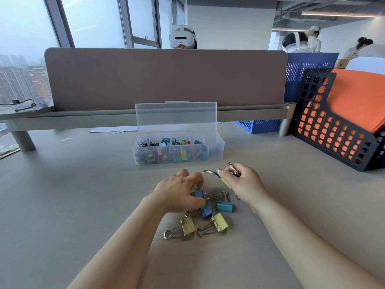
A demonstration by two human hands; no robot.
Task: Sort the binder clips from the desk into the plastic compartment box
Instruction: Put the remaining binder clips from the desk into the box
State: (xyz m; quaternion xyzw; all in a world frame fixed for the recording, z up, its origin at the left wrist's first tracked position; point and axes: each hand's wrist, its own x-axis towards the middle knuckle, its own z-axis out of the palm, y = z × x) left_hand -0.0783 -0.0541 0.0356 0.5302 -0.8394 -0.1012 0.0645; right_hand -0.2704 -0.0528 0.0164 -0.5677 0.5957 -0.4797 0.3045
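Observation:
A clear plastic compartment box (217, 148) stands open at mid-desk, its lid upright, several compartments holding coloured binder clips. In front of it lies a loose pile of clips: a teal clip (224, 206), two pale yellow clips (188, 226) (220, 222) and a blue clip (206, 211). My left hand (179, 191) curls over the pile's left side and grips a blue clip (199, 193). My right hand (241, 182) is raised just right of the pile and holds a bunch of clips (226, 181), wire handles sticking out left and up.
A brown desk divider (164, 78) runs behind the box. A black perforated file holder (337, 134) with orange folders stands at the right, a blue holder (300, 76) behind it. Papers lie left of the box. People sit beyond the divider.

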